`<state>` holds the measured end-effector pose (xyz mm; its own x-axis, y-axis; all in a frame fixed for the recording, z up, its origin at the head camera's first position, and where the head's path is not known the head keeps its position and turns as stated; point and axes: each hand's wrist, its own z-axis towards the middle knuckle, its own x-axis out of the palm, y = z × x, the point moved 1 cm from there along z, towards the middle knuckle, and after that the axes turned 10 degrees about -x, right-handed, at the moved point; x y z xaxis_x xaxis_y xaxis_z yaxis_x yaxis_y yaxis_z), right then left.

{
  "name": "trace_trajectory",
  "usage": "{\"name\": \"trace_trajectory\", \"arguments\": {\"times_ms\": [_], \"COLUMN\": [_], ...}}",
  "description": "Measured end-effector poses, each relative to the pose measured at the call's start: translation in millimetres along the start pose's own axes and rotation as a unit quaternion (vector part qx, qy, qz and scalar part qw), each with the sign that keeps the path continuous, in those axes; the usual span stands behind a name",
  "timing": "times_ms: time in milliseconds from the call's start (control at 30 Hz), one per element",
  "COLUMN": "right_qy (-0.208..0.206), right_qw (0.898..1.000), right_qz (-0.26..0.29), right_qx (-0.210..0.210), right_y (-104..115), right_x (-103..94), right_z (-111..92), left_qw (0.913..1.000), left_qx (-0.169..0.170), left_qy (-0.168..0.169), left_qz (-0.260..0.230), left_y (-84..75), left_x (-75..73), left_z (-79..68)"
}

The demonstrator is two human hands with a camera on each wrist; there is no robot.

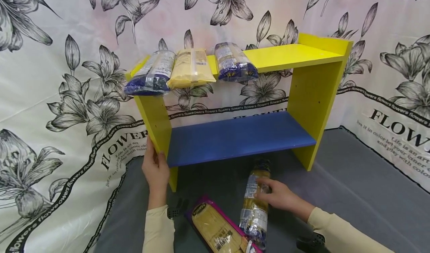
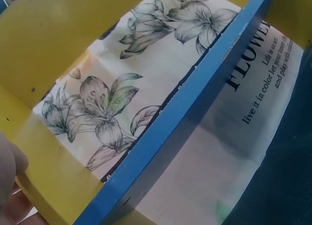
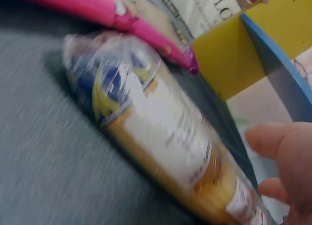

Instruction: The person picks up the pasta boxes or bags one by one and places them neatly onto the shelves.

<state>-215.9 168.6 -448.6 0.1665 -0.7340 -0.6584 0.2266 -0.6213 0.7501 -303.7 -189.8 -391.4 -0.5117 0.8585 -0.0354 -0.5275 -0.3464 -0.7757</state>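
Note:
My left hand holds the left side panel of a yellow shelf unit, thumb on the near face and fingers behind its edge. In the left wrist view, part of that hand shows beside the yellow panel. My right hand is over a long clear-and-blue pasta packet lying on the grey surface, thumb and fingers apart. The right wrist view shows the same packet with the thumb and a finger near its far part; firm contact cannot be made out. A pink-edged noodle packet lies left of it.
Two blue-ended packets and a yellow packet lie on the unit's yellow top board, overhanging its front. The blue lower shelf spans between the side panels. Flower-printed cloth hangs behind.

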Motion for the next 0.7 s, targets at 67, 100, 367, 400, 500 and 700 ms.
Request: {"name": "trace_trajectory", "arguments": {"times_ms": [67, 100, 367, 400, 500, 700], "right_qy": [0.006, 0.01, -0.005, -0.005, -0.001, 0.005], "right_qw": [1.0, 0.999, 0.996, 0.996, 0.996, 0.997], "right_qz": [-0.025, -0.033, -0.078, -0.079, -0.079, -0.072], "right_qx": [-0.008, -0.015, -0.05, -0.046, -0.04, -0.028], "right_y": [3.3, 5.0, 6.5, 6.0, 5.9, 7.8], "right_x": [4.3, 5.8, 15.1, 16.1, 17.1, 15.0], "right_z": [3.4, 4.7, 10.5, 10.7, 11.6, 16.2], "left_qw": [1.0, 0.9999, 0.9995, 0.9995, 0.9996, 0.9996], "left_qx": [0.0, -0.002, -0.011, -0.013, -0.009, -0.008], "left_qy": [-0.001, -0.002, 0.0, 0.001, 0.003, 0.002], "left_qz": [0.009, 0.015, 0.028, 0.028, 0.027, 0.027], "left_y": [0.3, 0.5, -0.2, -0.3, -0.1, -0.4], "left_x": [-1.0, -1.4, -0.6, -0.5, -0.2, -0.5], "left_z": [0.1, -0.1, -0.6, -1.0, -1.1, -1.6]}}
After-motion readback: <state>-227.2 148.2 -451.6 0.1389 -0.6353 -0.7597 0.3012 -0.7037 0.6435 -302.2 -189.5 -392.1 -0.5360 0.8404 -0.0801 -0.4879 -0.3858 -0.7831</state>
